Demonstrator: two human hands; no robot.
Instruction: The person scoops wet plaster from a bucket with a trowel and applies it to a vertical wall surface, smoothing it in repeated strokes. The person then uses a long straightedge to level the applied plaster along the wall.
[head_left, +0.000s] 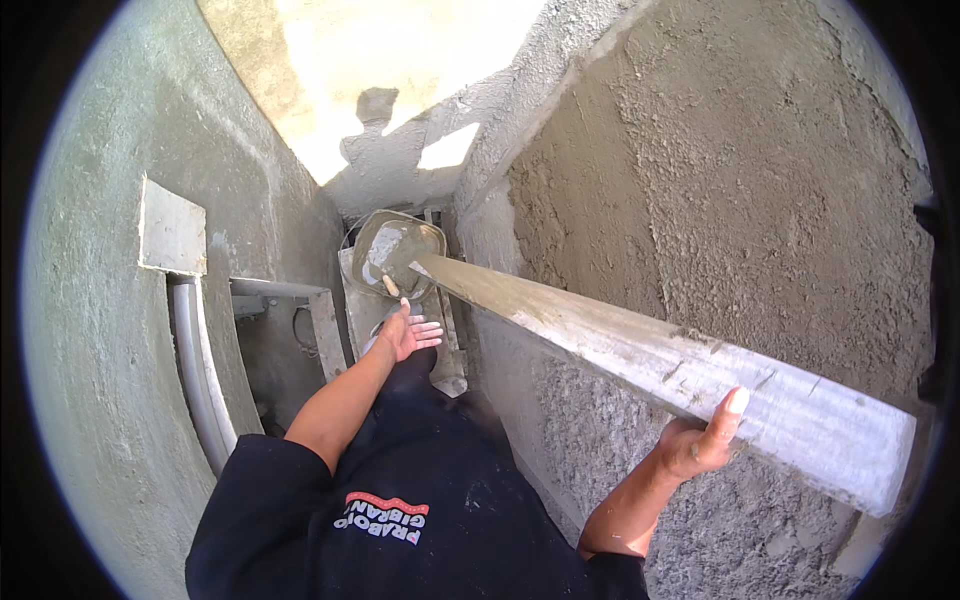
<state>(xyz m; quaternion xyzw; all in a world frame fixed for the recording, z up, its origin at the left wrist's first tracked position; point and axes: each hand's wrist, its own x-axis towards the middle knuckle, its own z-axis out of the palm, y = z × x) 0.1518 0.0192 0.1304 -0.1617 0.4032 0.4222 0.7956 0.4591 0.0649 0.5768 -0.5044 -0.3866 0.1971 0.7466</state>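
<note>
My right hand (702, 446) grips a long, flat straightedge (610, 345) near its wide near end, thumb over the upper face. The straightedge is pale and metallic, smeared with wet mortar. It slants up to the left, and its far end overlaps the mortar tub (438, 232) in the view; whether they touch I cannot tell. My left hand (408, 332) is open with its fingers stretched out, just on the near side of the tub. Inside the tub are grey mortar and a short tan handle-like piece (390, 286); whatever it belongs to is hidden.
Planks (357, 300) lie under and beside the tub. Close on the right stands a rough wall (740, 170) with a darker mortar patch. The left wall (110, 350) carries a square board (172, 228) above a pale pipe (196, 365). A gap (283, 360) opens left of the planks.
</note>
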